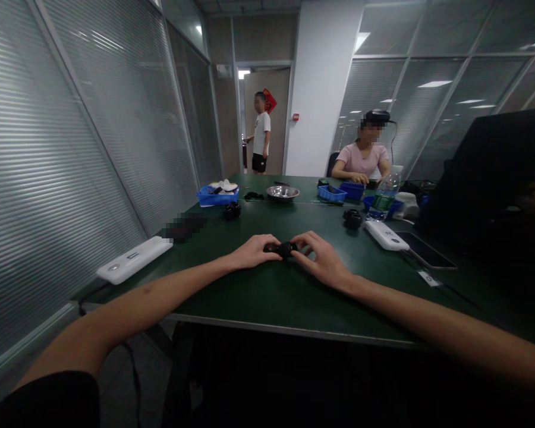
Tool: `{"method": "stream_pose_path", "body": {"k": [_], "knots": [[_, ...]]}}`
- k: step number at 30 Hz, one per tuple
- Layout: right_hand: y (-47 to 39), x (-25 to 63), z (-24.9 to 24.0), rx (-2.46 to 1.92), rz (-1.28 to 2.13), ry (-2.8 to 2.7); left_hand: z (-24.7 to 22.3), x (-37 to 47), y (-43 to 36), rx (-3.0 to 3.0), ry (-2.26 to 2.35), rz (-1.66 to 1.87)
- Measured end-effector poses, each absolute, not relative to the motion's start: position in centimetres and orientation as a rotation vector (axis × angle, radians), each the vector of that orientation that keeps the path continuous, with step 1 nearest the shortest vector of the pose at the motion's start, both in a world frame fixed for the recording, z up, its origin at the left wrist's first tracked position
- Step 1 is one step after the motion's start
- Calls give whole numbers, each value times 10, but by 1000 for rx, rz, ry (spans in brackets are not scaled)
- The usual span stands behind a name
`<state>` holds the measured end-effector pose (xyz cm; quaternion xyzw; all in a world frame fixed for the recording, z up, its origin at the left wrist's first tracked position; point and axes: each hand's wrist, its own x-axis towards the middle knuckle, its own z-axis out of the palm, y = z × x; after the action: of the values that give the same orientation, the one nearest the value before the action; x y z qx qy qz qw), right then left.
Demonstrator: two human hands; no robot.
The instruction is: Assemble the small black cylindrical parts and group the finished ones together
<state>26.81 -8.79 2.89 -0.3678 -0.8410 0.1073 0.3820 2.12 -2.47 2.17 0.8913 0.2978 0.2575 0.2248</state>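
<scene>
Between my two hands, low over the middle of the green table (249, 297), is a small black object (286, 249) with a knobbly outline; its exact kind I cannot make out. My left hand (255, 251) pinches its left end between thumb and fingers. From the other side, my right hand (320, 260) grips the right end with thumb and fingertips. Parts of the object are covered by the fingers. Farther back stand two black, rounded, knobbly items, one to the left (232, 210) and one to the right (352, 219).
Blue trays (218, 196) and a shiny metal bowl (283, 193) stand toward the back. A water bottle (384, 196), a white power bank (386, 235) and a phone (428, 249) are at right, beside a dark monitor. Another white device (136, 260) lies left. One person sits opposite; another stands near the door.
</scene>
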Motion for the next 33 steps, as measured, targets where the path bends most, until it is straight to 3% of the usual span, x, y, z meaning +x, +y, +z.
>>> {"method": "stream_pose_path", "body": {"k": [33], "knots": [[-88,269,29,-879,327,-2169,21,22,-24,2462,832,718]]}}
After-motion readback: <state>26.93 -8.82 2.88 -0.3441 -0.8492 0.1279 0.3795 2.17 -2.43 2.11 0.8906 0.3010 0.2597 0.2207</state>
